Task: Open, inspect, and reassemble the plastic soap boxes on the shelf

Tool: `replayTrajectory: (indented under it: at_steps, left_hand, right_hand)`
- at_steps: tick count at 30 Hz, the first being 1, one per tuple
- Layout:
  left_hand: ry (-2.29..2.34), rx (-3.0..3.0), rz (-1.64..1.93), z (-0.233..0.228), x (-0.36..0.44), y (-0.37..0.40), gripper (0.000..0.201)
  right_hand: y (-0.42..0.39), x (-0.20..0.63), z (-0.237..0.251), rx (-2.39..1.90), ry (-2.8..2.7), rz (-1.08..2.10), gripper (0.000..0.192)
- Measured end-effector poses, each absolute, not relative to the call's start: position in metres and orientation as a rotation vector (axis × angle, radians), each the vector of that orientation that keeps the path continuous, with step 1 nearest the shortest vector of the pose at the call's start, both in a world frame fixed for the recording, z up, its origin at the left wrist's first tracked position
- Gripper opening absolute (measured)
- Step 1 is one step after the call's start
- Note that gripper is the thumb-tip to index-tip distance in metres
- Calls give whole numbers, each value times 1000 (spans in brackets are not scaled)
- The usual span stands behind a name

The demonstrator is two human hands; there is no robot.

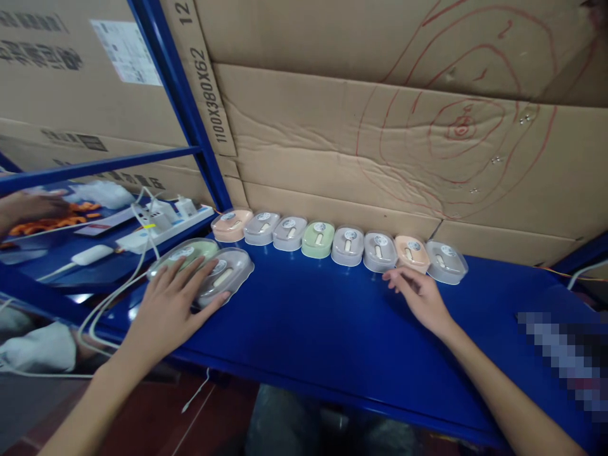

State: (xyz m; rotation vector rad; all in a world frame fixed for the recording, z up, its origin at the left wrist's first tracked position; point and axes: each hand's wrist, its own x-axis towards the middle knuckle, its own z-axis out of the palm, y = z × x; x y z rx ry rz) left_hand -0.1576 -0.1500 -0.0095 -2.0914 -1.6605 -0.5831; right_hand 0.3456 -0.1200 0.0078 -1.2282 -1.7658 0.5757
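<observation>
A row of several small pastel cases with clear lids [349,245] lines the back of the blue shelf [323,329], against the cardboard. My left hand [171,304] lies flat, fingers spread, on top of two more cases at the left: a green one [183,255] and a grey one [232,269]. My right hand [418,294] rests on the shelf with its fingertips touching the front of the peach case [411,249] and the grey one [380,251] beside it. It holds nothing.
Large cardboard boxes [380,126] with red pen circles form the back wall. A blue rack post [185,107] stands at the left. Beyond it, a white power strip [161,231], chargers and cables lie on a neighbouring shelf, where another person's hand [28,206] shows.
</observation>
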Motion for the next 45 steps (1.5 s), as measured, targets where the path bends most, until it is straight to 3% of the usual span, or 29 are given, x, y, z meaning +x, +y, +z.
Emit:
replayTrajectory:
  at_steps: [5, 8, 14, 22, 26, 32, 37, 40, 45]
  left_hand:
    - [-1666, -2085, -626, -10, -157, -150, 69]
    - [-1665, -2087, -629, -10, -157, -150, 69]
    - [-1659, -2073, -605, -14, -159, -149, 69]
    - [-1665, -2036, -674, -11, -156, -152, 76]
    - [-1567, -2083, -801, 12, -127, -151, 73]
    - [-1321, -2548, -1151, 63, -34, -131, 71]
    - [-1073, -3022, -1190, 71, 46, -105, 68]
    - [-1034, -3177, -1247, 58, 78, -93, 76]
    - [-1097, -3281, -1438, 25, 93, -80, 115]
  right_hand:
    - [-107, 398, 27, -1466, -1812, -52, 39]
    - [-97, 432, 24, -1806, -1848, -380, 49]
    - [-94, 467, 21, -2313, -1733, -255, 66]
    - [-96, 472, 20, -2436, -1584, -157, 81]
    - [-97, 470, 24, -2446, -1579, -167, 75]
    - [-108, 468, 46, -2218, -1497, -315, 73]
    - [-113, 449, 52, -1837, -1575, -404, 66]
    - [-115, 429, 51, -1481, -1792, -197, 60]
    - [-121, 388, 37, -1052, -2178, 284, 66]
